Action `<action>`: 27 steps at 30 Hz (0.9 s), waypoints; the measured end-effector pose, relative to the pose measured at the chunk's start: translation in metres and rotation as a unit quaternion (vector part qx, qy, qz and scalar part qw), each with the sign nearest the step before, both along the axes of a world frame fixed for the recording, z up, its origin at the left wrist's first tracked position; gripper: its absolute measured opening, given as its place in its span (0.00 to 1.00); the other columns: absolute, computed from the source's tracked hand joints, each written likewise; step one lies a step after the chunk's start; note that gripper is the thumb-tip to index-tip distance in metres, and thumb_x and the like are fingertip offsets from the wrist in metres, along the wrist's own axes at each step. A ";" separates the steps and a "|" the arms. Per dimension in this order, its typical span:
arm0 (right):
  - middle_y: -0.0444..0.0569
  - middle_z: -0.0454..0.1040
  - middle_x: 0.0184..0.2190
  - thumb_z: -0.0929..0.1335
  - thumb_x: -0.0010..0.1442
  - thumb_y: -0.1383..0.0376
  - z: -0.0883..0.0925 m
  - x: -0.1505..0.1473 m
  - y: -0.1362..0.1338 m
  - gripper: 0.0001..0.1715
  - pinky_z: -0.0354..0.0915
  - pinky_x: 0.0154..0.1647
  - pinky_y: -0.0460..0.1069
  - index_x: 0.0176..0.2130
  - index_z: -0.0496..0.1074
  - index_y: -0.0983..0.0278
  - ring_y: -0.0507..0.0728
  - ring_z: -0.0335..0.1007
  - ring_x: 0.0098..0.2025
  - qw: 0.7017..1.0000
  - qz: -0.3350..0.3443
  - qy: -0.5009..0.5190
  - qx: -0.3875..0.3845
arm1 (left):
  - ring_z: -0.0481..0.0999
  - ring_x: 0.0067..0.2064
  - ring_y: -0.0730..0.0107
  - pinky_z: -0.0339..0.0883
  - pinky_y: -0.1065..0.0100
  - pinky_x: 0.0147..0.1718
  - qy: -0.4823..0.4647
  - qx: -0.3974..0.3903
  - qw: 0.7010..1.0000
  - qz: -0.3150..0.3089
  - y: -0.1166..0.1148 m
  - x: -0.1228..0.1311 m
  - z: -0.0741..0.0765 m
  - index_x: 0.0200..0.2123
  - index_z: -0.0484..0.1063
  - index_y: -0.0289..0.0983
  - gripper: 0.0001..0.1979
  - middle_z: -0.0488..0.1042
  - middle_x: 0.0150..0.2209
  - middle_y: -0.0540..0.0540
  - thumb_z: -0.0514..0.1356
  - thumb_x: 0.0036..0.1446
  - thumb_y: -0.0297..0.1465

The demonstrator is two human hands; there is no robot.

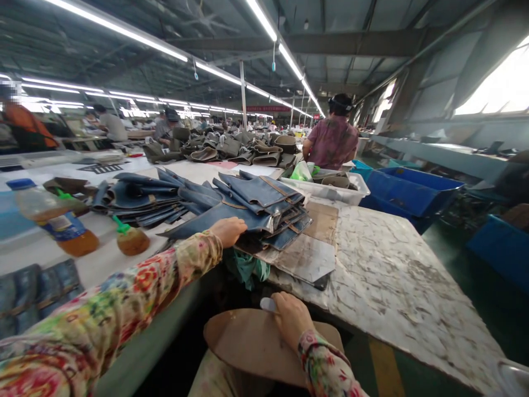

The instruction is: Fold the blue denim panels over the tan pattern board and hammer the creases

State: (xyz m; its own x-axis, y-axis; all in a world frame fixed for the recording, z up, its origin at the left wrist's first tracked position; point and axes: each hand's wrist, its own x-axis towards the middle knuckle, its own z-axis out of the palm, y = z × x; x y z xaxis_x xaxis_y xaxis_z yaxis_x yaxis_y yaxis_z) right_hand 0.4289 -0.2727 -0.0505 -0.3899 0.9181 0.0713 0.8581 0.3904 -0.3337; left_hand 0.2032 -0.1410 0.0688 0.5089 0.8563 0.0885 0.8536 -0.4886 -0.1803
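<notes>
My left hand [229, 231] reaches across to the near edge of a stack of dark blue, leather-like pieces [256, 196] with brown strips. Its fingers are closed on the edge of a blue piece; the fingertips are partly hidden. Low in front of me, my right hand [291, 317] is closed around an object with a pale rounded end [268, 304]; the rest of it is covered by the fingers. This hand rests over a brown board [248, 336] lying on my lap. Beneath the blue stack are flat, worn boards [308, 256].
On the left stand a drink bottle [61, 220] and a small green-tipped glue bottle [131, 240]. More blue pieces [136, 198] lie behind them. A white bin [355, 187] and blue tubs [409, 190] are to the right, by a co-worker [333, 135]. The worn tabletop [397, 264] extends rightward.
</notes>
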 end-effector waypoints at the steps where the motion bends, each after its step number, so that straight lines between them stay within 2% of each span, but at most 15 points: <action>1: 0.46 0.70 0.36 0.61 0.53 0.74 0.001 0.000 0.000 0.12 0.57 0.41 0.46 0.37 0.68 0.63 0.54 0.65 0.40 1.000 0.000 -0.001 -0.002 | 0.69 0.40 0.67 0.62 0.69 0.40 -0.001 -0.010 1.000 -0.007 0.000 0.000 0.002 0.33 0.71 0.38 0.10 0.72 0.36 0.46 0.51 0.57 0.29; 3: 0.46 0.70 0.36 0.61 0.53 0.74 0.002 -0.001 0.000 0.12 0.57 0.41 0.46 0.37 0.67 0.63 0.54 0.65 0.40 1.000 0.000 -0.004 -0.010 | 0.70 0.37 0.68 0.62 0.70 0.37 -0.012 -0.022 1.000 -0.001 0.010 0.002 0.007 0.31 0.72 0.38 0.14 0.72 0.33 0.47 0.49 0.60 0.37; 5: 0.46 0.70 0.36 0.61 0.54 0.74 0.002 -0.001 0.000 0.12 0.57 0.42 0.46 0.37 0.67 0.62 0.54 0.65 0.40 1.000 0.000 -0.004 -0.015 | 0.71 0.38 0.69 0.62 0.71 0.38 -0.035 -0.010 0.999 0.022 0.031 0.007 0.014 0.34 0.72 0.38 0.17 0.72 0.35 0.47 0.46 0.61 0.39; 8: 0.46 0.70 0.36 0.61 0.54 0.74 0.000 0.000 0.001 0.13 0.57 0.42 0.46 0.38 0.68 0.62 0.54 0.65 0.41 1.000 -0.003 0.000 -0.016 | 0.67 0.46 0.65 0.59 0.67 0.46 -0.061 0.041 0.995 0.071 0.072 0.014 0.025 0.46 0.67 0.36 0.14 0.69 0.44 0.43 0.47 0.60 0.32; 10: 0.45 0.70 0.36 0.61 0.54 0.74 -0.003 0.000 0.002 0.14 0.57 0.42 0.47 0.39 0.68 0.61 0.54 0.65 0.41 1.000 -0.005 0.002 -0.017 | 0.65 0.49 0.61 0.58 0.64 0.48 -0.066 0.059 0.990 0.109 0.099 0.018 0.027 0.49 0.65 0.34 0.16 0.66 0.47 0.40 0.48 0.58 0.26; 14: 0.45 0.70 0.36 0.62 0.52 0.74 -0.006 0.000 0.004 0.15 0.57 0.41 0.47 0.39 0.68 0.61 0.54 0.65 0.41 1.000 -0.008 0.003 -0.021 | 0.66 0.49 0.57 0.61 0.59 0.44 -0.061 0.047 0.983 0.165 0.133 0.021 0.016 0.45 0.68 0.32 0.15 0.65 0.47 0.36 0.48 0.56 0.22; 18: 0.45 0.70 0.36 0.62 0.51 0.74 -0.005 -0.001 0.006 0.15 0.57 0.40 0.48 0.38 0.67 0.61 0.55 0.65 0.40 1.000 -0.012 -0.008 -0.025 | 0.70 0.45 0.58 0.63 0.61 0.41 -0.070 0.040 0.978 0.193 0.148 0.024 0.001 0.41 0.71 0.34 0.14 0.68 0.46 0.37 0.49 0.56 0.24; 20: 0.45 0.70 0.36 0.62 0.51 0.74 -0.005 -0.001 0.006 0.14 0.58 0.39 0.49 0.38 0.67 0.61 0.56 0.65 0.40 1.000 -0.013 -0.011 -0.027 | 0.71 0.43 0.59 0.63 0.63 0.40 -0.082 0.051 0.976 0.195 0.150 0.030 0.005 0.40 0.72 0.35 0.14 0.70 0.43 0.38 0.49 0.55 0.24; 21: 0.45 0.70 0.36 0.62 0.51 0.74 -0.006 -0.002 0.006 0.14 0.58 0.39 0.49 0.38 0.67 0.61 0.56 0.65 0.40 1.000 -0.013 -0.009 -0.027 | 0.72 0.43 0.59 0.63 0.64 0.40 -0.090 0.062 0.975 0.192 0.151 0.033 0.013 0.39 0.72 0.36 0.14 0.71 0.42 0.39 0.49 0.55 0.25; 23: 0.45 0.70 0.36 0.61 0.51 0.74 -0.007 -0.002 0.006 0.14 0.58 0.39 0.49 0.38 0.68 0.62 0.56 0.65 0.40 1.000 -0.012 -0.004 -0.025 | 0.72 0.43 0.59 0.62 0.65 0.40 -0.105 0.094 0.973 0.181 0.149 0.041 0.038 0.41 0.71 0.37 0.14 0.73 0.41 0.40 0.49 0.56 0.26; 27: 0.47 0.70 0.37 0.61 0.50 0.75 -0.008 -0.002 0.007 0.16 0.57 0.40 0.48 0.38 0.68 0.62 0.56 0.65 0.41 0.999 -0.014 -0.008 -0.028 | 0.69 0.49 0.60 0.59 0.65 0.44 -0.145 0.204 0.957 0.144 0.136 0.056 0.111 0.47 0.66 0.38 0.16 0.70 0.48 0.42 0.45 0.60 0.31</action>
